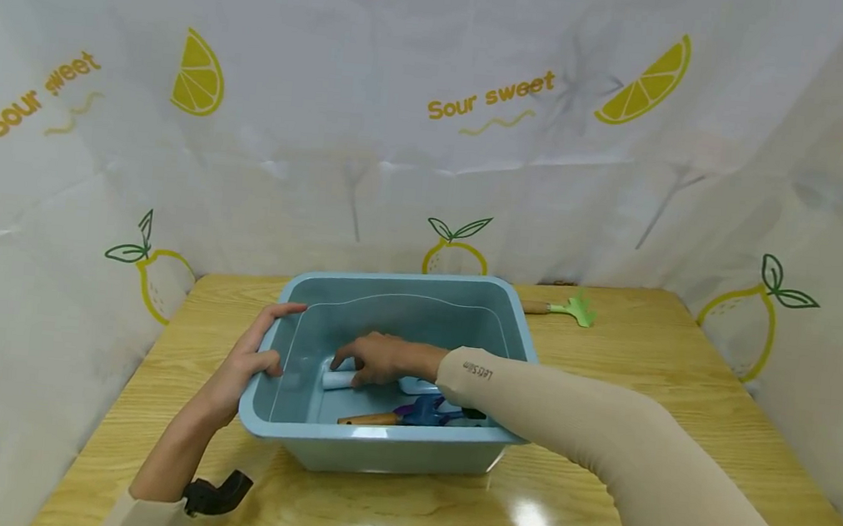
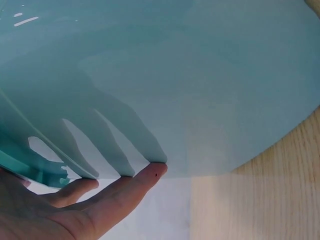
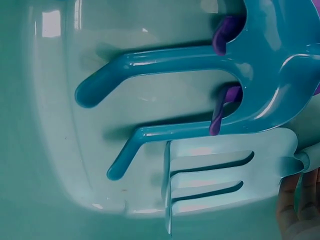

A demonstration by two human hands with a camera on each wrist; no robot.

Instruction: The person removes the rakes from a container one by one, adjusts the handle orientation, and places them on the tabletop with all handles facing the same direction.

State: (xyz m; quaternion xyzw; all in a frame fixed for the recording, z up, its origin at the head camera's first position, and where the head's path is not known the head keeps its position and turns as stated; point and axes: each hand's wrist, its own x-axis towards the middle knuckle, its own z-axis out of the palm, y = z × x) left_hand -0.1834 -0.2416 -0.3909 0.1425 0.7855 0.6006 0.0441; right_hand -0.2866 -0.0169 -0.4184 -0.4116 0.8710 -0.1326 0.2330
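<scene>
A blue-grey plastic tub point(image 1: 375, 449) stands on the wooden table. My left hand point(image 1: 231, 376) holds its left rim, with thumb and index finger over the edge; in the left wrist view, straighter fingers point(image 2: 145, 175) press against its wall. My right hand point(image 1: 379, 358) reaches inside and curves over the pale blue handle point(image 1: 338, 380) of a slotted tool. Its slotted, bent-edged head point(image 3: 220, 167) lies on the tub floor in the right wrist view, fingers beside the neck. Next to it lies a blue two-pronged fork point(image 3: 280, 75) with purple prongs showing beneath.
A wooden handle point(image 1: 370, 418) lies along the tub's near inner wall. Behind the tub's right side, a green hand rake point(image 1: 574, 310) lies on the table point(image 1: 625, 348). A white lemon-print sheet point(image 1: 367, 191) hangs around the back and sides. My left wrist carries a black mount point(image 1: 216, 496).
</scene>
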